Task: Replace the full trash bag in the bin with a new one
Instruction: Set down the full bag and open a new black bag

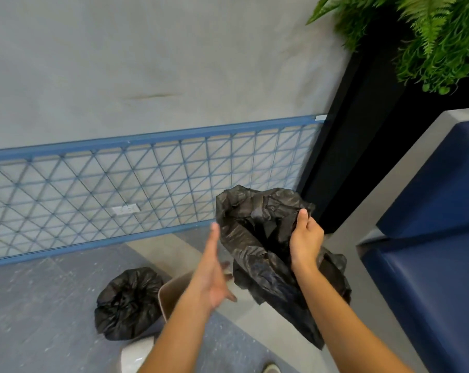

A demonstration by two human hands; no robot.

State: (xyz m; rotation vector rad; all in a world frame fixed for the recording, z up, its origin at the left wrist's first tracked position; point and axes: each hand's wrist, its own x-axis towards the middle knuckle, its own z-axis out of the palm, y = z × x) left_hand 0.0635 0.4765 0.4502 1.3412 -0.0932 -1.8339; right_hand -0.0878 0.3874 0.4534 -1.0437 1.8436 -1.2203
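Head cam is looking down at both arms stretched out over a grey floor (52, 319). The right hand (306, 239) is pinching the new trash bag (257, 238) at its rim, thumb on top and the other fingers tucked into the plastic, so the bag is up in the air, just right of the bin (171, 292) and above it. The bag's long axis runs diagonally, crumpled open mouth up and to the left, the tail hanging down to the lower right beside the forearm. It's thin black plastic, shiny, wrinkly, totally shapeless. The left hand (214, 275) is empty, fingers straight and spread, near the bag but not touching it as far as I can tell. The full trash bag (128, 302), a round black lump gathered at the top, sits on the floor touching the bin's left side. The bin looks beige with a smooth rounded rim, mostly hidden by the left arm.
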